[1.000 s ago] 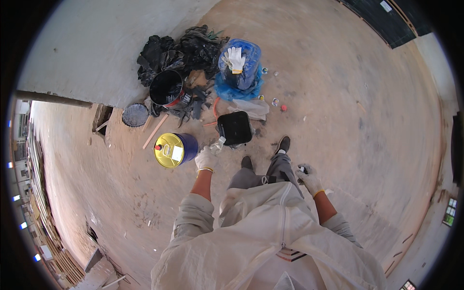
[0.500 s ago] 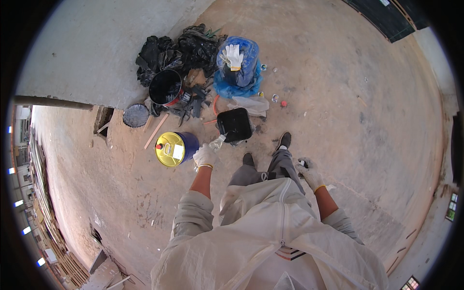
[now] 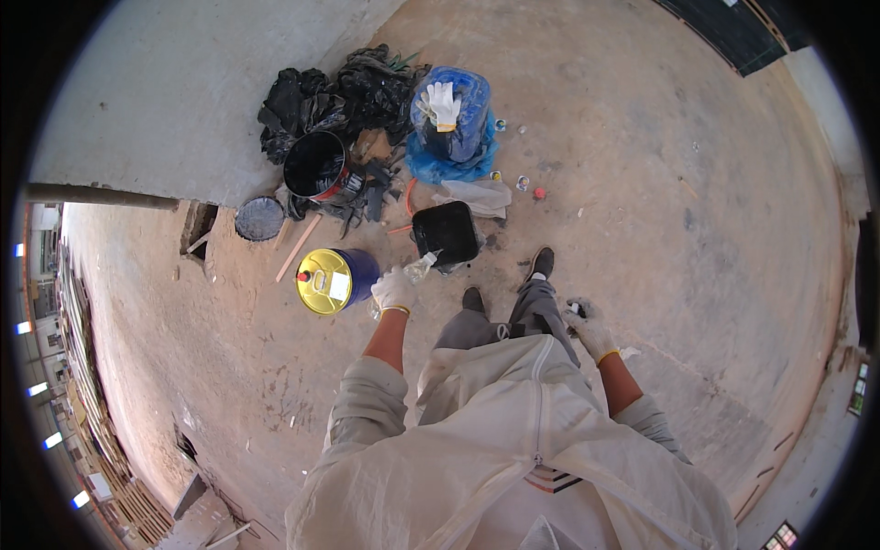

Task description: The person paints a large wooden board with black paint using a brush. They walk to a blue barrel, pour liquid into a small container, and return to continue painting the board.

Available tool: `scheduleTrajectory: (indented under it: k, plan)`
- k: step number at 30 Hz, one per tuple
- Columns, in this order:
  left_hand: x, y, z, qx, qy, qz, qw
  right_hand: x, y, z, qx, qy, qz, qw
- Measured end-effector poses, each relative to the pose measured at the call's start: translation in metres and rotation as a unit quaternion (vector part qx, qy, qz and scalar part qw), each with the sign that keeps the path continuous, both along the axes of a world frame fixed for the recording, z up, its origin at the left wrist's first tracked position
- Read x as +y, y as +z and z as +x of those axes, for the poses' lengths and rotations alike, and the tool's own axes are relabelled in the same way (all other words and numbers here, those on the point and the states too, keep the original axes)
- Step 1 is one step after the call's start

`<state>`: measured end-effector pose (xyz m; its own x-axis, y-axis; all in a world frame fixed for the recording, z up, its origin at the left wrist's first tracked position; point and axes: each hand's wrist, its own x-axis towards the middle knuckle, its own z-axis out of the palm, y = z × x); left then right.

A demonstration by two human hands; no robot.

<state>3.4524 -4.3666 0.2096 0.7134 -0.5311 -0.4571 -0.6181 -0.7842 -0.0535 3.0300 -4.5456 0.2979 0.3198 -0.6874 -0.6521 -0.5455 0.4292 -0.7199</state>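
Observation:
My left hand (image 3: pixel 394 291), in a white knit glove, is closed round a clear plastic bottle (image 3: pixel 421 267). The bottle lies tilted, its far end reaching the near edge of a square black bucket (image 3: pixel 445 231). Whether anything flows from it cannot be made out. Just left of that hand stands a blue drum (image 3: pixel 364 273) with a yellow lid (image 3: pixel 323 281) and a red cap. My right hand (image 3: pixel 596 334), gloved too, hangs low beside my right leg. Its fingers are curled round something small and dark with a white patch, too small to name.
Beyond the bucket stand a blue plastic container (image 3: pixel 466 103) with white gloves (image 3: pixel 442 107) on top and an open round black bucket (image 3: pixel 313 163). Black plastic sheeting (image 3: pixel 378 89) is heaped behind. A round grey lid (image 3: pixel 259 219) and wooden strips (image 3: pixel 299 247) lie at left.
My left hand and the bottle have shifted slightly right and a little toward the square bucket. My right hand has hardly moved.

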Motion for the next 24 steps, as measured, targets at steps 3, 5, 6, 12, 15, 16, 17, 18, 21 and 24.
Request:
scheduleTrajectory:
  k: [3,5,6,12,15,16,17,18,21,24]
  plan:
    - [-0.003,-0.001,-0.001,-0.012,-0.008,-0.029,0.999,0.001,0.002,0.0,-0.009,-0.011,0.001,1.0]
    - [-0.007,0.002,-0.003,-0.014,-0.007,-0.037,0.999,0.003,0.001,-0.002,-0.021,-0.03,-0.004,0.999]
    - [-0.01,0.003,-0.002,-0.013,-0.002,-0.033,0.999,0.003,0.001,-0.003,-0.021,-0.029,-0.003,0.999]
    - [-0.02,0.013,0.005,-0.015,0.019,-0.017,1.0,0.001,0.004,-0.006,-0.013,-0.019,-0.001,1.0]
    - [-0.02,0.017,0.011,-0.012,0.04,-0.013,0.999,-0.001,0.006,-0.005,-0.016,-0.02,0.011,1.0]
    - [-0.019,0.019,0.013,-0.007,0.051,-0.013,0.999,-0.002,0.006,-0.005,-0.017,-0.019,0.014,1.0]
    - [-0.019,0.021,0.014,-0.002,0.061,-0.013,0.998,-0.002,0.005,-0.006,-0.017,-0.02,0.016,1.0]
    - [-0.019,0.024,0.014,0.0,0.063,-0.01,0.998,-0.002,0.002,-0.008,-0.02,-0.022,0.013,0.999]
    - [-0.015,0.026,0.016,0.005,0.074,-0.004,0.997,-0.002,-0.003,-0.008,-0.027,-0.023,0.004,0.999]
    - [-0.002,0.015,0.02,0.006,0.096,0.0,0.995,-0.003,-0.004,-0.005,-0.026,-0.014,-0.003,1.0]
